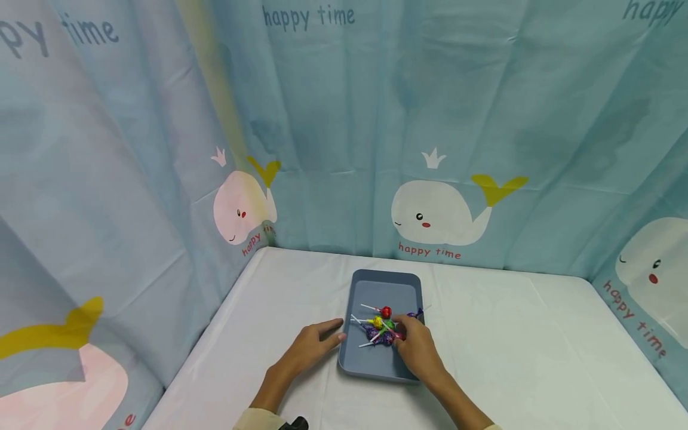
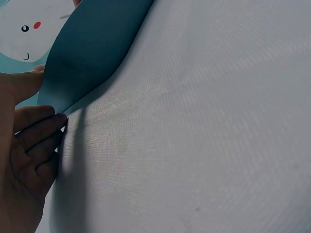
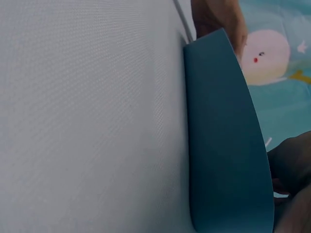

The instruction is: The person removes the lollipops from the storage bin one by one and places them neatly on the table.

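A grey-blue rectangular tray [image 1: 371,368] lies on the white-covered table with several wrapped lollipops in it. A red lollipop [image 1: 386,312], a yellow lollipop [image 1: 376,322], a green lollipop [image 1: 387,326] and a purple lollipop [image 1: 372,333] lie close together, white sticks mostly pointing left. My right hand [image 1: 418,347] reaches over the tray's right side, its thumb and fingers curled about a pink lollipop [image 1: 397,336] at the pile. My left hand [image 1: 312,346] rests by the tray's left wall [image 2: 92,48], fingers extended and thumb near the rim.
Another purple lollipop [image 1: 412,315] lies by the tray's right wall, its stick crossing the rim. White cloth [image 1: 516,340] covers the table around the tray. A blue curtain [image 1: 344,119] with whale prints stands behind and at both sides.
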Demonstrator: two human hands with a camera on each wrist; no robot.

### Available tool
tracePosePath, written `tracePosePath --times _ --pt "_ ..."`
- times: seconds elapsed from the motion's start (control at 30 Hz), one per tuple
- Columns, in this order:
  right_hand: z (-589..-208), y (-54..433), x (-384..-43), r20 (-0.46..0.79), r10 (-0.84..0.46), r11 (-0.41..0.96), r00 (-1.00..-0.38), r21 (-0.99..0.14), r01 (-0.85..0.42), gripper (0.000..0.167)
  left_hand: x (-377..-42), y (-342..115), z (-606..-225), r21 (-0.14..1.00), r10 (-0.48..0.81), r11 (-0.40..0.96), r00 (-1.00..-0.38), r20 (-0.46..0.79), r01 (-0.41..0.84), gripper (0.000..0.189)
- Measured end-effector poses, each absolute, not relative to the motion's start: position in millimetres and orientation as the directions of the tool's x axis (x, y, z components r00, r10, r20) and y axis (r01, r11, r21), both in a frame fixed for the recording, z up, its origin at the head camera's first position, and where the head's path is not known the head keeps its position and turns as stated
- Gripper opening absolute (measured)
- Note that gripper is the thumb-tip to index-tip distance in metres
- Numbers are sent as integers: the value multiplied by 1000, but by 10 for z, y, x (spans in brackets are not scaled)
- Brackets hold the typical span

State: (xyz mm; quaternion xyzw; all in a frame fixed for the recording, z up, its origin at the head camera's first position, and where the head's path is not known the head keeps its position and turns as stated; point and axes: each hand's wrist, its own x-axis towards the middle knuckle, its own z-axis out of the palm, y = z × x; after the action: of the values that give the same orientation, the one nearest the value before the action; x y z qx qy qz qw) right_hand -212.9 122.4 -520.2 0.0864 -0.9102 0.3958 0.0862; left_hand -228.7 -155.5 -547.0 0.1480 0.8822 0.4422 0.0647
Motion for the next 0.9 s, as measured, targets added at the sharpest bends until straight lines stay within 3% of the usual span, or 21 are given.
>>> tracePosePath --times 0.9 --pt "-5203 1228 -2087 281 -75 651 -957 -713 -260 21 -2249 -1538 -5439 793 304 576 -953 15 197 65"
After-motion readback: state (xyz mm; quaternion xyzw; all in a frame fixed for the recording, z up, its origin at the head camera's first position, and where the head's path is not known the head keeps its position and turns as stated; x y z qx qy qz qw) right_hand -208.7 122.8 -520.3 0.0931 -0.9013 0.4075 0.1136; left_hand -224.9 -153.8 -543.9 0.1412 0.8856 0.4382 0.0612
